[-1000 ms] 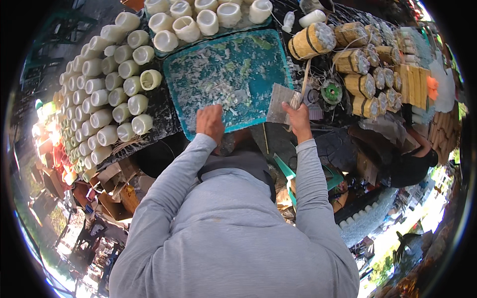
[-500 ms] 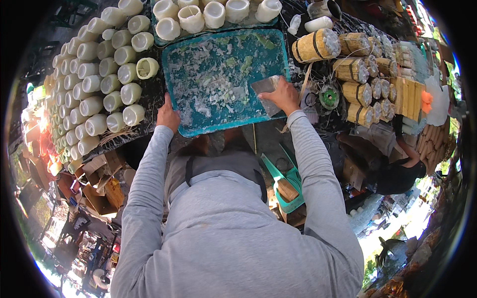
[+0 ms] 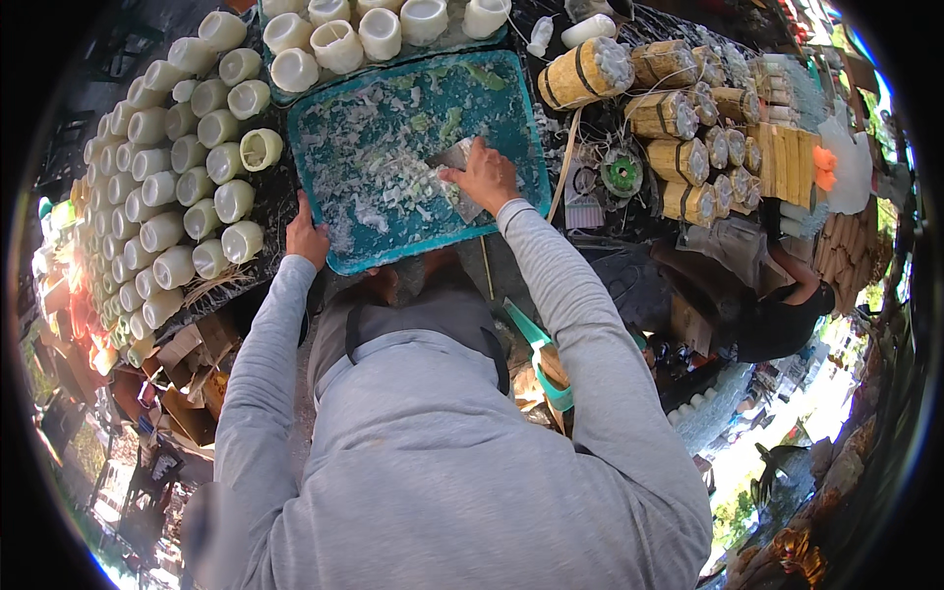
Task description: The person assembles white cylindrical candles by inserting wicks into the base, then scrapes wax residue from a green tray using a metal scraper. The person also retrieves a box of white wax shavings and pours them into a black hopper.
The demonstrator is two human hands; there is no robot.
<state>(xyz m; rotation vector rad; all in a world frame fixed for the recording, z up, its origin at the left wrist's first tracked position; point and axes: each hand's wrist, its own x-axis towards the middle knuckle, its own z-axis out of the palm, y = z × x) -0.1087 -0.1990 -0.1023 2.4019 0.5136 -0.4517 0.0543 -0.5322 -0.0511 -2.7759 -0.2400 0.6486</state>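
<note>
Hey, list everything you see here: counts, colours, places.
Tray: one, teal, centre
Back tray: one, teal, top
Scraps: many, white and green, in tray
Flat plate: one, grey, in tray
Cups: dozens, off-white, left and top
Banded bundles: many, yellow-brown, right
Spool-like disc: one, green, right of tray
Soft-looking item: one, orange, far right
Plastic piece: one, green, below tray
Boxes: several, brown, lower left
Co-worker: one, dark clothing, right
Left hand: one, bare, at tray's left edge
Right hand: one, bare, holding plate

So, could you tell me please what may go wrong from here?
The flat scraper in the right hand could push loose white flakes over the near rim of the teal tray. The left hand, at the tray's left edge, might knock the pale cups standing close by.
</note>
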